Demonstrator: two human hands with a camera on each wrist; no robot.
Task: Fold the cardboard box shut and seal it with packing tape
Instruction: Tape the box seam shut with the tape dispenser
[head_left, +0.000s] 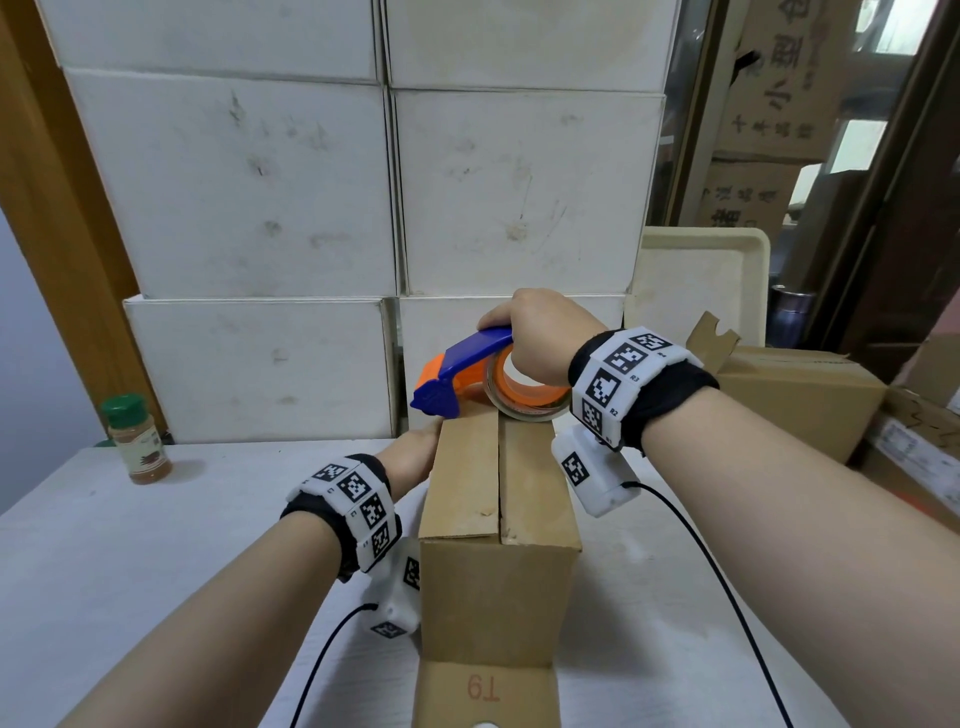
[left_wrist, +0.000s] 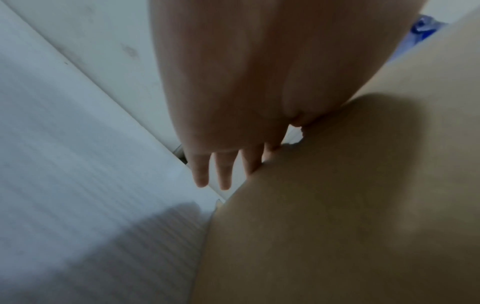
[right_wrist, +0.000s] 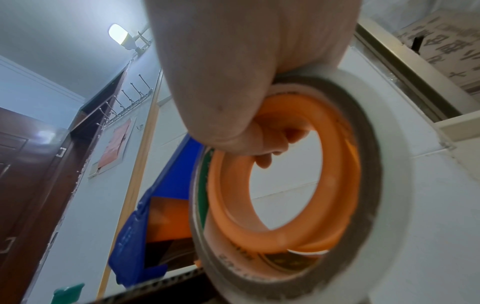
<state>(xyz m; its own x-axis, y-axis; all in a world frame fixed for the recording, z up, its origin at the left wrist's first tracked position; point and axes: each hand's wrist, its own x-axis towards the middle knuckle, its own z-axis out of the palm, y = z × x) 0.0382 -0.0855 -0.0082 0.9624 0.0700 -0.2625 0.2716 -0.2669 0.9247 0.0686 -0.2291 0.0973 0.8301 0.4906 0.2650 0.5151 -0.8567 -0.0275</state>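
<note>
— Nearest the lens, low in the middle of the head view, what's that?

— Cardboard box (head_left: 498, 525) standing on the white table (head_left: 130, 561), its two top flaps folded down so they meet along a centre seam. One flap at the bottom edge of the frame, printed "T9", still lies open.

— And the hands?

— Left hand (head_left: 415, 454) lies flat against the box's left side near its far upper corner; the left wrist view shows its fingers (left_wrist: 224, 174) straight, gripping nothing. Right hand (head_left: 535, 338) is clenched round the blue and orange tape dispenser (head_left: 457, 376), fingers hooked through the roll's orange core (right_wrist: 285, 174).

— Where is the dispenser?

— Centre frame, resting on the box's far top edge over the seam.

— Anything else?

— Green-capped spice jar (head_left: 136, 441) at left, white cartons (head_left: 260, 182) stacked behind.
</note>
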